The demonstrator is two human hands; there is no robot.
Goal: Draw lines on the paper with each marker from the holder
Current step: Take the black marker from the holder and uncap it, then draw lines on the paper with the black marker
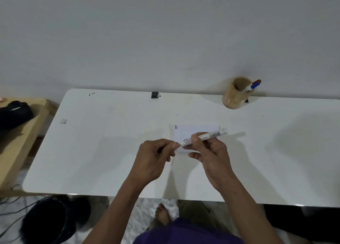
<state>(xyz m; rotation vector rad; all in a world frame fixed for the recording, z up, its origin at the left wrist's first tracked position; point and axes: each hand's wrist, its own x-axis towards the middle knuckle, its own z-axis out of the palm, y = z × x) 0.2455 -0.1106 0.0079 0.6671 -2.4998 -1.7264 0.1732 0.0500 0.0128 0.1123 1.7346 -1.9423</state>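
A white marker (211, 134) lies across my right hand (207, 151), which grips its barrel above the small white paper (195, 131). Its dark tip points left toward my left hand (156, 157). My left hand is closed around something dark, most likely the marker's black cap, right at the tip. Two short dark lines (176, 127) mark the paper's far left corner. The tan round holder (233, 96) stands at the back right of the white table (92, 151) with a blue-capped marker (254, 86) and a red-capped marker (257, 81) leaning in it.
A small black object (155, 94) sits at the table's back edge against the wall. A wooden bench (20, 138) with a dark bag (14, 114) stands to the left. Cables and a dark bag (47, 223) lie on the floor below the front edge.
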